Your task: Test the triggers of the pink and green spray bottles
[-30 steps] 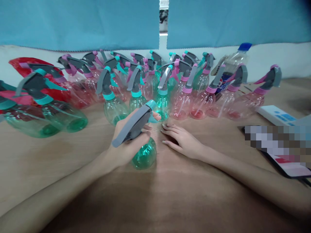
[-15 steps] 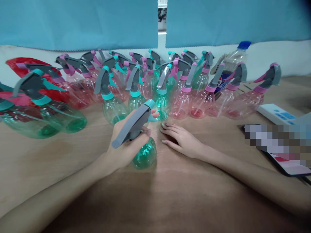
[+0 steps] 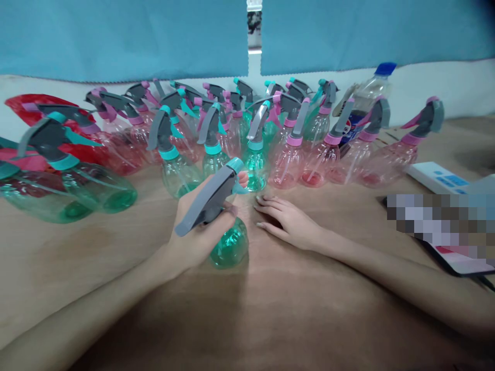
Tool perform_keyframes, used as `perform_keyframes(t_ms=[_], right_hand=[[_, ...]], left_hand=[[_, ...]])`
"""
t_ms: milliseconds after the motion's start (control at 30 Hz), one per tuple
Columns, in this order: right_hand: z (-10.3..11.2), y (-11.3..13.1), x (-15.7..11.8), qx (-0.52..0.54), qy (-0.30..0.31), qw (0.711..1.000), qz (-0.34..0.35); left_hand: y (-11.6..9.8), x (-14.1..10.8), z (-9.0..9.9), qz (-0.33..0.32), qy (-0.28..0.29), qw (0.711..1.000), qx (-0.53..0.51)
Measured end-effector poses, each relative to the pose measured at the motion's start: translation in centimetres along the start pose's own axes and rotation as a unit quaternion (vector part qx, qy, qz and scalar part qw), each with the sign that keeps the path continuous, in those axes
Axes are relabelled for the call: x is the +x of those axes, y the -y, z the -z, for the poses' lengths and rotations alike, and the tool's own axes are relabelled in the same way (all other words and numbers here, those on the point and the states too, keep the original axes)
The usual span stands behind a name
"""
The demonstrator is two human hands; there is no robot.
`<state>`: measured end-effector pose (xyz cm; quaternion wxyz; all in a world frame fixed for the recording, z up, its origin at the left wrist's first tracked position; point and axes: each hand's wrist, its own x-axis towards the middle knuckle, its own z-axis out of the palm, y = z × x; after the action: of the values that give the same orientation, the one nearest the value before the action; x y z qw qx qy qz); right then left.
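My left hand [image 3: 199,224] is wrapped round the neck of a green spray bottle [image 3: 231,245] with a grey trigger head and a teal nozzle. The bottle stands on the wooden table, its nozzle pointing away and to the right. Part of its neck and trigger is hidden by my fingers. Just to the right, my right hand [image 3: 288,221] lies on the tabletop, fingers stretched out and holding nothing. Beyond both hands stand a green spray bottle [image 3: 256,167] and a pink spray bottle [image 3: 289,162].
Several more green and pink spray bottles crowd the back, with two green ones [image 3: 98,185] at the left. A red plastic bag [image 3: 36,105] lies behind them. On the right are a blue-capped drink bottle [image 3: 373,93], a white box [image 3: 436,176] and a phone-like device [image 3: 464,260].
The whole view has shifted very slightly. Both hands keep the same pose, and the held spray bottle stays in place.
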<state>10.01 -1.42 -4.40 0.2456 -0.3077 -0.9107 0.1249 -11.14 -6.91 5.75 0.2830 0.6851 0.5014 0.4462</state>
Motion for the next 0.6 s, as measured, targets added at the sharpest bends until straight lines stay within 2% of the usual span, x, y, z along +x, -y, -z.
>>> perform_keyframes(t_ms=[267,600], right_hand=[[-0.02,-0.07,0.00,-0.001,0.001,1.000,-0.001],[-0.01,-0.02,0.01,0.001,-0.002,1.000,-0.001]], left_hand=[[-0.32,0.09,0.00,-0.009,0.012,1.000,-0.001],[-0.47,0.00,-0.06,0.023,0.009,0.999,-0.022]])
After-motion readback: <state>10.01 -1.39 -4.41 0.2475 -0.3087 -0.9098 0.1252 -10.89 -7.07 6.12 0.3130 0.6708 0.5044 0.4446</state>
